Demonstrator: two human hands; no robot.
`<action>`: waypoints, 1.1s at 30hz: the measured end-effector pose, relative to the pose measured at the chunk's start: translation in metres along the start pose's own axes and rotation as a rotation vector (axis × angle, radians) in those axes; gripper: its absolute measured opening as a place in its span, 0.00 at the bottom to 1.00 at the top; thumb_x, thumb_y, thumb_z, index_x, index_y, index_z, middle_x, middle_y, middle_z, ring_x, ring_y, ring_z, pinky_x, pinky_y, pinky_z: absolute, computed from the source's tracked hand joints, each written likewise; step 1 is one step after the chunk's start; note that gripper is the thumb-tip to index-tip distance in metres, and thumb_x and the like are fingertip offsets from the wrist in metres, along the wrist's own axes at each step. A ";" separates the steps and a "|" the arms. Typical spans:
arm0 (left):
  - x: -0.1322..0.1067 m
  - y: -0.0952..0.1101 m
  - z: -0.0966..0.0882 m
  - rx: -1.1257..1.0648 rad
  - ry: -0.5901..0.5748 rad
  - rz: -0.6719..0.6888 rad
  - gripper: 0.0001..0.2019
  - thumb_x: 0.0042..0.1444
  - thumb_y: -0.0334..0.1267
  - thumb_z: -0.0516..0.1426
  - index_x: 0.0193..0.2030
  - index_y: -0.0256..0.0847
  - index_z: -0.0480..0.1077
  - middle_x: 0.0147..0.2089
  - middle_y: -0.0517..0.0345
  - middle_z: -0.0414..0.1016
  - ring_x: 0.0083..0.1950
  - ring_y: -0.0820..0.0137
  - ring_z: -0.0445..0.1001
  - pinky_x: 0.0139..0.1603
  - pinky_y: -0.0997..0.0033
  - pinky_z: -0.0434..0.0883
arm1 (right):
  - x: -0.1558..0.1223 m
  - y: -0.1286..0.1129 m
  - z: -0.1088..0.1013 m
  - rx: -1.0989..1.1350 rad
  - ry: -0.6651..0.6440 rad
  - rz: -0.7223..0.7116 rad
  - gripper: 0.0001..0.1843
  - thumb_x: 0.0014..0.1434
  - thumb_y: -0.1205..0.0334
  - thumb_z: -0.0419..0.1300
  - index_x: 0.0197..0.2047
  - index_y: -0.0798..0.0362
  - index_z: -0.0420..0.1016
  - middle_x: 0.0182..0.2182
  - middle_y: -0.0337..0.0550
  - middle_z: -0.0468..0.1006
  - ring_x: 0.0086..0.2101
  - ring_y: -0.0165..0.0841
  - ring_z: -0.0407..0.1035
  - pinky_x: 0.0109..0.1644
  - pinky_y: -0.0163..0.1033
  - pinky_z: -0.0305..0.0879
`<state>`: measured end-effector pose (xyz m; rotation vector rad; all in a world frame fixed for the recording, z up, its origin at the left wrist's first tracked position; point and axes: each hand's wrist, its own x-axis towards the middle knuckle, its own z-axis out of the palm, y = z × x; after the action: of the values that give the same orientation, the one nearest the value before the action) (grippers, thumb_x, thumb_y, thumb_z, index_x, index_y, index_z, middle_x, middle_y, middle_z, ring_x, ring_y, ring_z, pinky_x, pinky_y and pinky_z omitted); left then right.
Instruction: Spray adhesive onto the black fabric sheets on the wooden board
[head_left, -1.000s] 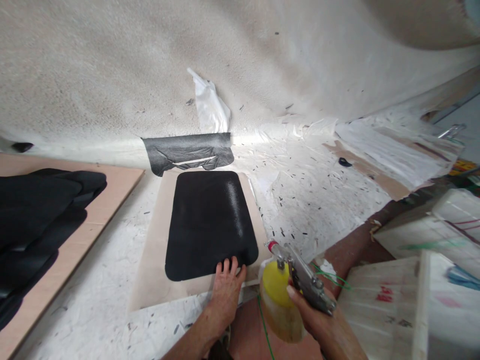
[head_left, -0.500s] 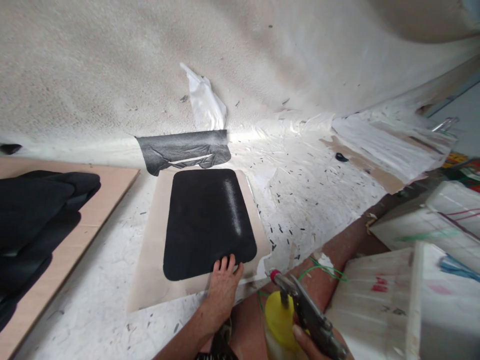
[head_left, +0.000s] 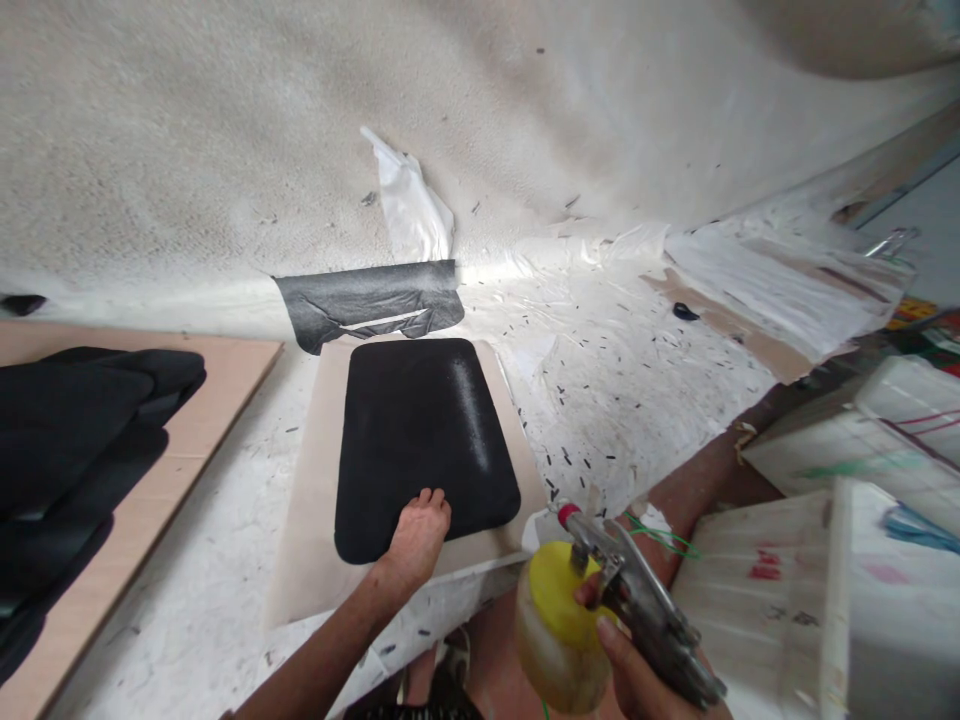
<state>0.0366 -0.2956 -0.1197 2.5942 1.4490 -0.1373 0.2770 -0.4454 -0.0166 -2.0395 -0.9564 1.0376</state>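
Observation:
A black rounded sheet (head_left: 420,430) lies flat on a larger beige sheet (head_left: 300,560); a pale speckled streak runs down its right side. My left hand (head_left: 421,528) is over the black sheet's near edge, its fingers curled together and their tips on or just above the surface. What they hold, if anything, is hidden. My right hand (head_left: 630,660) is wrapped round a metal spray gun (head_left: 637,590) with a red-ringed nozzle. Below the gun hangs its cup (head_left: 562,660), yellow-lidded with a cloudy body. The nozzle points toward the sheet's lower right corner, apart from it.
Black sheets (head_left: 67,430) are piled on a tan board (head_left: 240,380) at left. A crumpled dark piece (head_left: 375,300) lies against the back covering. Small black scraps dot the white surface (head_left: 600,370). White crates (head_left: 757,600) stand at right.
My left hand has moved left and slightly up onto the black sheet, and its fingers have drawn together. The spray gun has risen and shifted a little right, showing more of its cup.

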 end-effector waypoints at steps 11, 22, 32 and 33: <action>0.024 -0.024 -0.024 -0.341 -0.156 -0.025 0.11 0.48 0.23 0.50 0.34 0.34 0.73 0.39 0.46 0.74 0.42 0.61 0.72 0.44 0.63 0.68 | 0.001 -0.032 0.021 0.034 0.000 -0.048 0.31 0.53 0.37 0.57 0.51 0.51 0.67 0.09 0.24 0.48 0.12 0.26 0.45 0.17 0.33 0.45; 0.064 -0.085 -0.043 -0.951 -0.454 -0.082 0.05 0.42 0.29 0.51 0.25 0.36 0.67 0.20 0.63 0.63 0.24 0.74 0.66 0.29 0.75 0.68 | 0.016 -0.070 0.062 0.244 -0.033 -0.281 0.16 0.53 0.48 0.61 0.34 0.53 0.75 0.14 0.29 0.53 0.16 0.26 0.48 0.20 0.35 0.49; 0.132 -0.131 -0.136 -0.372 -0.156 0.008 0.07 0.47 0.28 0.53 0.30 0.38 0.72 0.34 0.56 0.74 0.37 0.68 0.70 0.38 0.73 0.66 | 0.047 -0.042 0.099 0.207 0.000 -0.211 0.21 0.50 0.38 0.58 0.32 0.47 0.72 0.09 0.27 0.49 0.10 0.24 0.42 0.14 0.34 0.41; 0.143 -0.139 -0.148 -0.326 -0.118 -0.007 0.08 0.48 0.28 0.53 0.32 0.38 0.73 0.37 0.54 0.75 0.40 0.66 0.71 0.41 0.71 0.66 | 0.046 -0.042 0.100 0.192 0.001 -0.211 0.22 0.51 0.38 0.57 0.35 0.48 0.72 0.10 0.26 0.48 0.10 0.23 0.41 0.14 0.33 0.40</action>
<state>-0.0067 -0.0763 -0.0109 2.2798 1.3159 -0.0487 0.1976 -0.3635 -0.0481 -1.7422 -1.0065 0.9750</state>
